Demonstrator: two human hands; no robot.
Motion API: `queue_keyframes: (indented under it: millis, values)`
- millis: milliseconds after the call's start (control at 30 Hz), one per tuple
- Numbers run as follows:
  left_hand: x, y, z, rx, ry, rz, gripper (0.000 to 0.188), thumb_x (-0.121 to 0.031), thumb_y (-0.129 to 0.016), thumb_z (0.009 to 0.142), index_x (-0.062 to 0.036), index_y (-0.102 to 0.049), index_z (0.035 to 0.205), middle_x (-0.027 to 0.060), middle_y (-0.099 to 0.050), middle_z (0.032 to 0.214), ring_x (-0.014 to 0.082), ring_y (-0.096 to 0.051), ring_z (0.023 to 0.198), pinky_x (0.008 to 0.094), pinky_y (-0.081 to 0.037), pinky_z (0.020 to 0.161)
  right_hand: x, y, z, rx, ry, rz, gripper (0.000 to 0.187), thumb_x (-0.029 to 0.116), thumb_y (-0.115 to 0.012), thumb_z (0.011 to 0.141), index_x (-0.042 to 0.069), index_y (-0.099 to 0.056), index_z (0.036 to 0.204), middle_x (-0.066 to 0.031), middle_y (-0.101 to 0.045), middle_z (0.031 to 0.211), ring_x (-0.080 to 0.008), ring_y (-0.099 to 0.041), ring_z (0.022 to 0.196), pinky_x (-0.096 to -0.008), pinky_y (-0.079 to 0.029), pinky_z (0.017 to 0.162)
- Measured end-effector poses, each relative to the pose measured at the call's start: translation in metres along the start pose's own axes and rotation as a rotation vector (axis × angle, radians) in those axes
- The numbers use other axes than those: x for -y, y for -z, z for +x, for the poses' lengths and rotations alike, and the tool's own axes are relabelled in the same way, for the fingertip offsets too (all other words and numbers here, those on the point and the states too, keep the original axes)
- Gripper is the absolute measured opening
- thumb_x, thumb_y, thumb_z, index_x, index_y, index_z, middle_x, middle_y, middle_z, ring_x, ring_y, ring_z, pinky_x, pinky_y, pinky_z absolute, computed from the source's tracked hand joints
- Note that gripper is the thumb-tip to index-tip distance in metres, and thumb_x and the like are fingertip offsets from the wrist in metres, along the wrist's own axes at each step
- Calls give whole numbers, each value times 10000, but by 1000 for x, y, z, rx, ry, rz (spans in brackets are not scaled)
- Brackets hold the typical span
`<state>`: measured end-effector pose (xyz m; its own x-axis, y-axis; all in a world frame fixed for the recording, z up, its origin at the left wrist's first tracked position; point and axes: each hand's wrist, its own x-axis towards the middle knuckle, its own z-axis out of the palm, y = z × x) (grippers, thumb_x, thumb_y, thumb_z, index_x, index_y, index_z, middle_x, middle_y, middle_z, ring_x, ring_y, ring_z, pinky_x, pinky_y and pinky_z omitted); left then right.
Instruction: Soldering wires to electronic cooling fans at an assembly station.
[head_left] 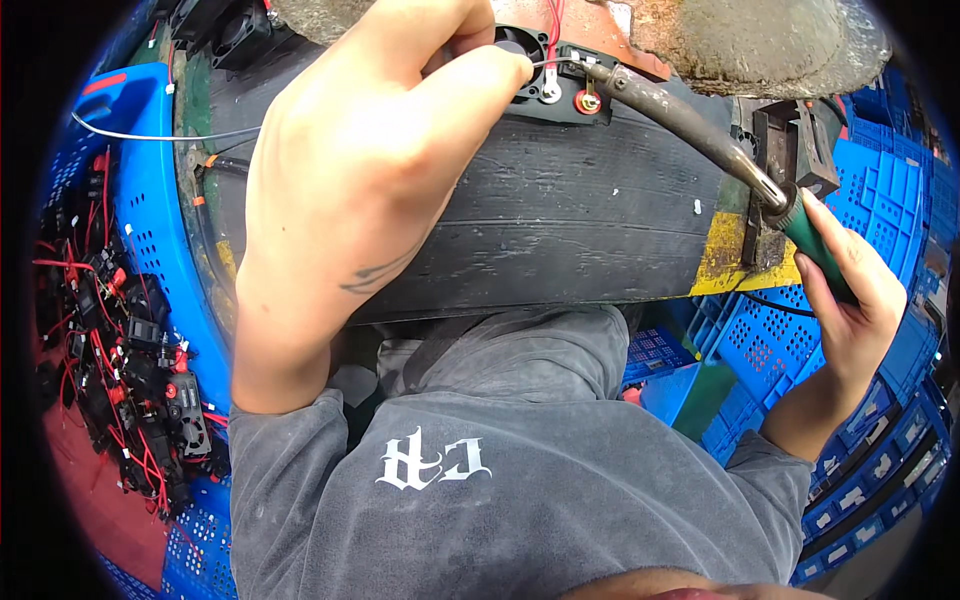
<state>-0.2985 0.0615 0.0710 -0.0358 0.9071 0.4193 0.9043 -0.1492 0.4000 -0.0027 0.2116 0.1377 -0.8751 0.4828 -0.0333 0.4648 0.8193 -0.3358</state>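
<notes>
A small black fan (560,75) is pinched at the table's (560,220) far edge by the left hand (370,160), while a soldering iron (700,130), gripped by the right hand (850,300), is angled leftward onto its terminal.

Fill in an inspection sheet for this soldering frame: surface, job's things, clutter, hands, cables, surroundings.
Surface: dark worn bench, yellow patch at its right corner.
Job's things: small black fan at the bench's far edge; soldering iron with its tip at the fan's terminals; thin solder wire running off to the left.
Clutter: crusted grey lump behind the fan.
Hands: left hand at the fan, pinching the wire; right hand gripping the iron's green handle.
Cables: red leads on the fan.
Surroundings: blue crate on the left holding more fans with red wires; blue crates on the right.
</notes>
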Motion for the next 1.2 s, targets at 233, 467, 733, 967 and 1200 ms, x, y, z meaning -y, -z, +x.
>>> queue_keyframes:
  millis: [233, 467, 733, 967, 1200]
  values:
    - [-1, -2, -2, -20, 18, -43, 230, 89, -735, 715, 9, -701, 927, 95, -563, 867, 208, -605, 687, 303, -474, 582, 0, 1, -1, 36, -31, 18, 524, -111, -730, 713, -14, -687, 1226, -147, -696, 903, -198, -663, 773, -267, -513, 737]
    - [-1, -4, -5, -37, 40, -82, 244, 91, -748, 718, 13, -711, 946, 93, -582, 888, 206, -619, 729, 289, -491, 630, -1, 4, -7, 0, 11, -17, 509, -108, -736, 718, -28, -684, 1219, -162, -722, 984, -196, -691, 836, -266, -521, 774]
    - [1, -12, -8, -106, 8, -108, 244, 96, -763, 712, 26, -714, 941, 97, -596, 889, 207, -629, 760, 279, -506, 666, -5, 3, -19, -6, -78, -2, 483, -97, -735, 747, -25, -682, 1222, -159, -728, 1037, -190, -704, 885, -267, -525, 808]
    - [5, -21, -6, -128, -107, -118, 238, 90, -764, 719, 30, -707, 943, 103, -603, 896, 207, -631, 765, 277, -505, 662, -8, -4, -22, -19, -87, 9, 492, -92, -724, 776, -9, -665, 1257, -146, -721, 1030, -179, -695, 890, -263, -523, 804]
    - [5, -22, -7, -111, -64, -98, 229, 77, -760, 736, 28, -707, 953, 101, -605, 908, 203, -638, 774, 278, -510, 675, -8, -7, -19, 12, -114, 32, 507, -104, -718, 775, -10, -657, 1269, -141, -718, 1006, -173, -687, 861, -260, -519, 781]
